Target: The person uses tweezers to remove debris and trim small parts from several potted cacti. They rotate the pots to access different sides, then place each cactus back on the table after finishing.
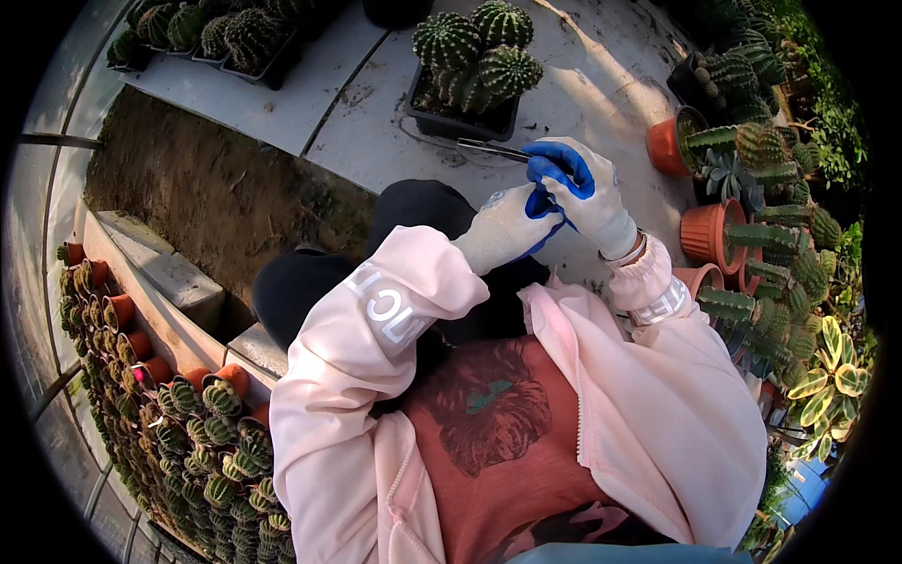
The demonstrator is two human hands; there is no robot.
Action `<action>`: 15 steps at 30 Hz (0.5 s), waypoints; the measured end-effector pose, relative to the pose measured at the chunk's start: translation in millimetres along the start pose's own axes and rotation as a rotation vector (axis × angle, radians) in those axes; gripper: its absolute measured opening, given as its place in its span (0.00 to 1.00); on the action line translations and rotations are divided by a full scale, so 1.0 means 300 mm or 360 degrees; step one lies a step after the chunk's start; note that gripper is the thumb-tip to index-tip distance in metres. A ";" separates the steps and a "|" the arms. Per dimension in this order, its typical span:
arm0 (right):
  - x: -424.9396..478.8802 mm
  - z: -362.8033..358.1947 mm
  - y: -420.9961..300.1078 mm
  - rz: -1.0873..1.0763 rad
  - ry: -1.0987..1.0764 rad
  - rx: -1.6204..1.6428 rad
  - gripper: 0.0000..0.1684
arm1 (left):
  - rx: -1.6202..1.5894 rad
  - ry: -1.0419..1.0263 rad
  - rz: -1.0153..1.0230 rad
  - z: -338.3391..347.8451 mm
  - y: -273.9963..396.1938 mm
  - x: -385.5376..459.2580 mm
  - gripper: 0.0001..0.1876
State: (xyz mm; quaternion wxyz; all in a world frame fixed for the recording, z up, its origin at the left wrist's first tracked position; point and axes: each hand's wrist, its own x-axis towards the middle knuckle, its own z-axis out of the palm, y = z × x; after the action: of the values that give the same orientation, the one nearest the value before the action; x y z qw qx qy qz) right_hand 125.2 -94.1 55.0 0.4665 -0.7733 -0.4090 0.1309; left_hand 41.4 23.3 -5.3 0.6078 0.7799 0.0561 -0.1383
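My right hand [586, 189], in a white knit glove with blue-coated fingers, grips a pair of metal tweezers [493, 150] whose tips point left. Pressed against it is my left hand [509, 220] in a matching glove. Its fingertips meet the right glove near the thumb, and whether they pinch anything is hidden. Just beyond the tweezers stands a square black plastic pot [461, 125]. Several round ribbed cacti [479, 60] with pale spines grow clustered in it.
Pale panels [394, 92] form the work surface. Potted columnar cacti [768, 236] and terracotta-coloured pots [708, 229] line the right. Small potted cacti [211, 451] crowd the lower left, beside a bare soil strip [211, 176]. Black pots of cacti [246, 42] stand at the upper left.
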 end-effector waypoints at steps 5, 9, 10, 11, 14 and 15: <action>-0.068 -0.068 0.044 0.0094 -0.0016 0.0086 0.18 | -0.1532 0.0184 -0.0160 -0.068 0.037 -0.034 0.20; -0.083 -0.079 0.078 0.0017 -0.0164 -0.0100 0.17 | -0.1590 0.0446 -0.0057 -0.124 0.023 -0.071 0.20; -0.084 -0.087 0.085 -0.0002 -0.0135 -0.0151 0.17 | -0.1568 0.0540 -0.0071 -0.144 0.020 -0.082 0.20; -0.080 -0.099 0.094 -0.0017 -0.0106 -0.0195 0.17 | -0.1560 0.0620 -0.0058 -0.173 0.016 -0.093 0.20; -0.061 -0.121 0.116 0.0051 -0.0015 -0.0341 0.16 | -0.1659 0.0927 0.0279 -0.326 -0.008 -0.123 0.20; -0.051 -0.124 0.123 0.0100 0.0012 -0.0389 0.16 | -0.1696 0.1062 0.0333 -0.379 -0.020 -0.121 0.20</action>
State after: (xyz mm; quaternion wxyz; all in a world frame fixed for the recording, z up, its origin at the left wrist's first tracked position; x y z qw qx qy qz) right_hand 156.1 -136.9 41.4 0.3659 -0.8374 -0.3957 0.0916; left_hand 21.9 137.4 24.9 0.8726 0.3730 0.2271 0.2190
